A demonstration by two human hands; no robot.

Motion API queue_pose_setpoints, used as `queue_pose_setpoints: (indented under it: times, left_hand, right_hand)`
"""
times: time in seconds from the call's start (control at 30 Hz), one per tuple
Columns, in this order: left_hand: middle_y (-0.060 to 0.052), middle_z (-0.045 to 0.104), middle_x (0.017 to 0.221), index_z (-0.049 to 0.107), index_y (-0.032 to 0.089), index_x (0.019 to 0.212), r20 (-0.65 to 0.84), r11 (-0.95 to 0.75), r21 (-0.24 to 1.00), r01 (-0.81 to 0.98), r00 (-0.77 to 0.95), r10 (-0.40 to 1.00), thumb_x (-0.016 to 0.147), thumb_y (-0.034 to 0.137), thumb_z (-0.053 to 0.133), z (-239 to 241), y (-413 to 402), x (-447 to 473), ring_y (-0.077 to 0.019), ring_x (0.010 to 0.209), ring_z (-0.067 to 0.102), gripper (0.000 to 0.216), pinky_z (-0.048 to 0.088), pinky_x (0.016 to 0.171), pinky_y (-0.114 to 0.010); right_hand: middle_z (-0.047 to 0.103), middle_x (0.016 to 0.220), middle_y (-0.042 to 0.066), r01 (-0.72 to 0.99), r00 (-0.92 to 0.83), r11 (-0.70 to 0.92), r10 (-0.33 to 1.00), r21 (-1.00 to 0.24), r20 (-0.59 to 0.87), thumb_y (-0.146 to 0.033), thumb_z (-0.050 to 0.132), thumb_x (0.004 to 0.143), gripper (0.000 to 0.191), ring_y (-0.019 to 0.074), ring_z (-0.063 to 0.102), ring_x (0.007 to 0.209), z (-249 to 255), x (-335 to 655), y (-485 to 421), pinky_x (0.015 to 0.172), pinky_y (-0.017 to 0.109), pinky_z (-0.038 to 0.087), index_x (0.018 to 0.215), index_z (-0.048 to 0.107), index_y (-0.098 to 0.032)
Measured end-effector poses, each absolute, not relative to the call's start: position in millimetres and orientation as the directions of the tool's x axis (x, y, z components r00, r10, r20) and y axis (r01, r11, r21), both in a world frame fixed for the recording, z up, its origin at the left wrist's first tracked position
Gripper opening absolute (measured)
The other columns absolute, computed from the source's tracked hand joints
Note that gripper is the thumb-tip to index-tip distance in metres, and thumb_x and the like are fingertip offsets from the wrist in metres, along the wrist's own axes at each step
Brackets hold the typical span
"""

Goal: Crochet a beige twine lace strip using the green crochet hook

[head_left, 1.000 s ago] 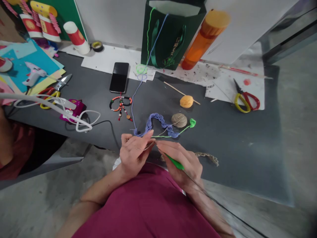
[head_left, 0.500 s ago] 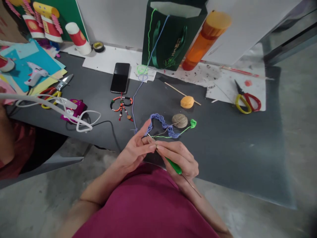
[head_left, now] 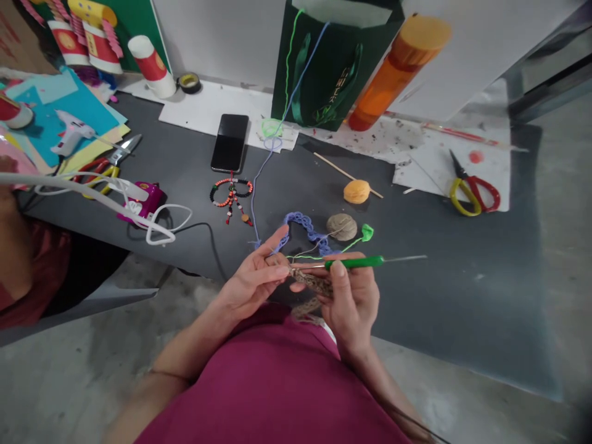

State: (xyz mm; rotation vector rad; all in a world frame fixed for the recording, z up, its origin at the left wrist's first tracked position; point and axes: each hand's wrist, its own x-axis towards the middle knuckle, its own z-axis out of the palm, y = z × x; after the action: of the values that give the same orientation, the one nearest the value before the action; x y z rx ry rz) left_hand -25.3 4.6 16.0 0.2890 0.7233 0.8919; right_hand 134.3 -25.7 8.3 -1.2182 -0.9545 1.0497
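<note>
My left hand (head_left: 256,274) pinches the end of a brownish-grey crocheted strip (head_left: 317,283), its index finger raised toward the yarn. In my right hand (head_left: 352,296) lies a crochet hook (head_left: 356,263) with a green handle, held level, its tip at the strip near my left fingertips. The strip passes by my right fingers and hangs down toward my lap. Just beyond my hands lies a blue-purple crocheted piece (head_left: 303,222). A ball of grey-beige yarn (head_left: 341,227) sits beside it, a strand running toward my left hand. A small green yarn bundle (head_left: 367,232) lies to its right.
A yellow yarn ball (head_left: 356,192), a thin stick (head_left: 335,165), a phone (head_left: 230,142) and a beaded bracelet (head_left: 231,192) lie on the dark table. Scissors (head_left: 472,188) are at right. A dark green bag (head_left: 335,68) stands behind. At left is another person's arm (head_left: 13,246).
My right hand has turned, so the hook has swung from slanting down toward me to nearly level, pointing right. More of the brownish-grey strip now shows. The view has shifted slightly.
</note>
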Motion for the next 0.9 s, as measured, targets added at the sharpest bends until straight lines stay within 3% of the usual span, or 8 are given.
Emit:
queue_pose_setpoints:
  times: [0.13,0.27,0.43,0.63,0.9]
  left_hand:
    - [0.007,0.061,0.071,0.071,0.024,0.14,-0.438,0.59,0.557,-0.585,0.397,0.807,0.069,0.019,0.094,19.7,2.7,-22.7,-0.0094,0.069,0.055,0.075,0.046,0.075,-0.027]
    - [0.005,0.065,0.079,0.067,0.03,0.145,-0.368,0.489,0.668,-0.561,0.323,0.872,0.073,0.023,0.093,20.7,-1.6,-19.5,-0.0128,0.073,0.064,0.077,0.05,0.082,-0.033]
    - [0.001,0.073,0.088,0.071,0.03,0.141,-0.33,0.411,0.772,-0.484,0.247,0.911,0.076,0.027,0.092,20.4,-2.6,-21.1,-0.0145,0.081,0.068,0.068,0.053,0.087,-0.033]
    - [0.003,0.076,0.08,0.071,0.027,0.141,-0.349,0.401,0.806,-0.435,0.198,0.916,0.071,0.024,0.095,21.4,0.4,-22.2,-0.0134,0.077,0.071,0.073,0.057,0.086,-0.031]
    - [0.006,0.071,0.066,0.072,0.024,0.139,-0.384,0.464,0.755,-0.464,0.261,0.885,0.068,0.024,0.097,16.6,0.9,-22.7,-0.0122,0.068,0.071,0.075,0.06,0.083,-0.03]
  right_hand:
    - [0.079,0.066,-0.001,-0.313,0.118,-0.09,0.984,-0.945,-0.132,-0.044,0.065,0.101,0.017,0.0186,0.074,0.047,10.0,132.8,-16.3,0.032,0.022,0.045,0.099,0.062,-0.027]
    - [0.08,0.069,-0.003,-0.411,0.064,-0.068,0.993,-0.909,-0.103,-0.047,0.074,0.096,0.024,0.0124,0.063,0.036,8.3,127.2,-12.8,0.03,0.019,0.038,0.093,0.063,-0.026]
    - [0.084,0.079,-0.001,-0.334,0.135,0.032,0.991,-0.942,-0.014,-0.04,0.075,0.096,0.017,0.0107,0.063,0.035,8.0,124.8,-15.5,0.029,0.018,0.036,0.093,0.069,-0.025]
    - [0.086,0.089,0.003,-0.147,0.163,0.181,0.974,-0.972,0.157,-0.033,0.073,0.098,0.009,0.0129,0.07,0.043,9.9,130.8,-19.5,0.035,0.021,0.048,0.098,0.075,-0.025]
    - [0.079,0.066,-0.004,-0.377,0.102,-0.059,0.989,-0.924,-0.104,-0.046,0.079,0.092,0.024,0.0027,0.032,0.023,14.2,130.5,-10.9,0.022,0.015,0.02,0.088,0.071,-0.025]
